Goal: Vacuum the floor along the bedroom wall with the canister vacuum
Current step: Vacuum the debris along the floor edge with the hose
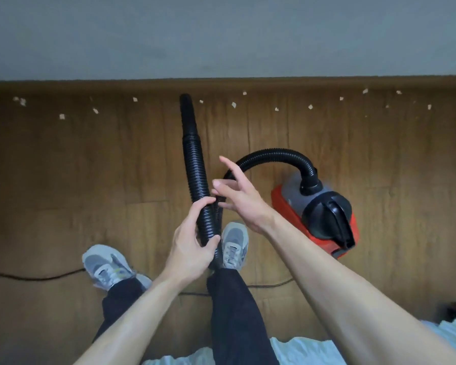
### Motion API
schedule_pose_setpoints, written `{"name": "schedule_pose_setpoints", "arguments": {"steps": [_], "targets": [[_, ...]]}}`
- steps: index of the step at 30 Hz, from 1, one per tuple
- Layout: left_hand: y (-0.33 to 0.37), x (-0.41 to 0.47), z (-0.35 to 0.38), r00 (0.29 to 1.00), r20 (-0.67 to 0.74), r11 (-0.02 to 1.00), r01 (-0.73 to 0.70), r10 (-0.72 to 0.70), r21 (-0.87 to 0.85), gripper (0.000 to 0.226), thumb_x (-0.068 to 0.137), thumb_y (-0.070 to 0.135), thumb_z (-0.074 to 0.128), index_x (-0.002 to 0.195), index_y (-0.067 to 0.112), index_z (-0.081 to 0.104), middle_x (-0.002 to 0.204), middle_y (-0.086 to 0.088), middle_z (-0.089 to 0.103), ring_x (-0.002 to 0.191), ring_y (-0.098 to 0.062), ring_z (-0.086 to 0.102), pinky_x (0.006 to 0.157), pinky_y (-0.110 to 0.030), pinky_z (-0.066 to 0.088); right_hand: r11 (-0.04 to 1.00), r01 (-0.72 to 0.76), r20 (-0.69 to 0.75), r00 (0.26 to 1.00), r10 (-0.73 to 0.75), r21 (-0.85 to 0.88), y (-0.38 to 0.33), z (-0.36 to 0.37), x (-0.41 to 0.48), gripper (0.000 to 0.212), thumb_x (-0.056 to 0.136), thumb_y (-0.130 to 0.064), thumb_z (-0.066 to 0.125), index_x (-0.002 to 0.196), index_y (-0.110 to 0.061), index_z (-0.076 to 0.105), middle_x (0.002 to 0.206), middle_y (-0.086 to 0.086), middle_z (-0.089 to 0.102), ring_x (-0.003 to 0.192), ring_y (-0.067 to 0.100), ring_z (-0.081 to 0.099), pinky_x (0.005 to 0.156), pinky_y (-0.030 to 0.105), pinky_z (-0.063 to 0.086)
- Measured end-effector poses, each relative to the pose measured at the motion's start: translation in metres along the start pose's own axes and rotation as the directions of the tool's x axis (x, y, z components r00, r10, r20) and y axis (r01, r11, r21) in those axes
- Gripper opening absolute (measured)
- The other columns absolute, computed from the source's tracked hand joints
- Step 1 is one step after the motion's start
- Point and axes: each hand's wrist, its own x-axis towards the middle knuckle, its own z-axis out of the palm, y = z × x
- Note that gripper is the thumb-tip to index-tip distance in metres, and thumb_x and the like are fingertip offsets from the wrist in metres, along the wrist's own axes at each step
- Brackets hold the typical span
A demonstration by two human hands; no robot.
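light: dim, even, soft shadows | glare: none | edges: wide-angle bowing | sharpness: slightly soft throughout

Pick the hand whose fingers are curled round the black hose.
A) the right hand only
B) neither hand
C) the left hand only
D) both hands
C: the left hand wraps round the hose, while the right hand is beside it with its fingers spread.

Wood-plank floor [63,206] — pale scraps [62,116] strewn along its wall edge; red canister vacuum [319,214] standing right of centre; black cord [37,278] trailing along the near edge.
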Motion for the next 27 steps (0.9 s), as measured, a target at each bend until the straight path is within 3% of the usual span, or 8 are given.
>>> {"name": "schedule_pose_setpoints", "arguments": {"steps": [3, 6, 10, 17, 20, 23, 27], "targets": [[-0.009, -0.004, -0.024, 1.0, -0.016, 0.997, -0.005, 0.004, -0.071, 0.074, 0.083, -0.008, 0.066, 0.136, 0.039, 0.044, 0.123, 0.034, 0.052, 0.112, -0.004, 0.058, 0.095, -0.039, 0.054, 0.995, 0.024, 0.137, 0.991, -0.01, -0.098, -0.028, 0.03, 0.023, 0.061, 0.094, -0.022, 0.066, 0.141, -0.051, 0.039, 0.122, 0.011, 0.059, 0.113, 0.021, 0.063, 0.096, 0.046, 0.054], [-0.017, -0.01, -0.048, 0.999, -0.046, 0.986, -0.001, -0.006, -0.168, 0.073, 0.083, -0.013, 0.063, 0.135, 0.036, 0.045, 0.129, 0.023, 0.054, 0.112, 0.005, 0.056, 0.092, -0.022, 0.053, 0.98, 0.009, 0.216, 0.976, 0.035, -0.2, -0.042, 0.061, 0.042, 0.067, 0.093, -0.015, 0.067, 0.145, -0.045, 0.037, 0.114, 0.012, 0.06, 0.098, 0.021, 0.066, 0.08, 0.039, 0.057], [-0.03, -0.019, -0.083, 0.995, -0.095, 0.959, -0.003, -0.025, -0.282, 0.072, 0.082, -0.016, 0.063, 0.135, 0.028, 0.045, 0.134, 0.007, 0.051, 0.106, 0.01, 0.055, 0.081, -0.008, 0.048, 0.956, -0.063, 0.266, 0.953, 0.143, -0.286, -0.051, 0.105, 0.064, 0.068, 0.089, -0.015, 0.073, 0.143, -0.042, 0.041, 0.119, 0.016, 0.06, 0.098, 0.024, 0.069, 0.083, 0.043, 0.059], [-0.073, -0.025, -0.155, 0.972, -0.215, 0.917, -0.001, -0.092, -0.398, 0.075, 0.08, -0.011, 0.069, 0.131, 0.04, 0.045, 0.125, 0.007, 0.057, 0.097, -0.005, 0.059, 0.083, -0.02, 0.054, 0.918, -0.123, 0.243, 0.943, 0.226, -0.377, -0.053, 0.203, 0.106, 0.069, 0.087, -0.013, 0.075, 0.142, -0.041, 0.044, 0.126, 0.01, 0.062, 0.105, 0.023, 0.068, 0.083, 0.041, 0.06], [-0.092, -0.03, -0.192, 0.971, -0.217, 0.916, 0.007, -0.103, -0.4, 0.074, 0.082, -0.009, 0.068, 0.13, 0.042, 0.045, 0.129, 0.015, 0.053, 0.104, 0.003, 0.056, 0.086, -0.015, 0.051, 0.894, -0.147, 0.228, 0.938, 0.262, -0.424, -0.052, 0.249, 0.127, 0.054, 0.096, -0.015, 0.062, 0.14, -0.042, 0.047, 0.121, 0.003, 0.065, 0.105, 0.025, 0.069, 0.088, 0.046, 0.059], [-0.112, -0.035, -0.229, 0.965, -0.237, 0.919, 0.013, -0.115, -0.394, 0.072, 0.083, -0.008, 0.067, 0.13, 0.042, 0.045, 0.133, 0.019, 0.051, 0.109, 0.016, 0.049, 0.089, -0.015, 0.047, 0.864, -0.159, 0.249, 0.918, 0.307, -0.478, -0.05, 0.292, 0.148, 0.052, 0.098, -0.011, 0.056, 0.141, -0.041, 0.048, 0.122, 0.005, 0.065, 0.104, 0.025, 0.069, 0.085, 0.044, 0.06], [-0.138, -0.039, -0.274, 0.956, -0.264, 0.915, 0.011, -0.129, -0.404, 0.067, 0.082, -0.009, 0.067, 0.129, 0.035, 0.048, 0.123, 0.02, 0.055, 0.101, 0.009, 0.054, 0.086, -0.014, 0.049, 0.835, -0.123, 0.249, 0.922, 0.296, -0.537, -0.043, 0.348, 0.169, 0.054, 0.096, -0.01, 0.061, 0.142, -0.036, 0.047, 0.117, 0.004, 0.063, 0.098, 0.02, 0.07, 0.076, 0.039, 0.062]]}}
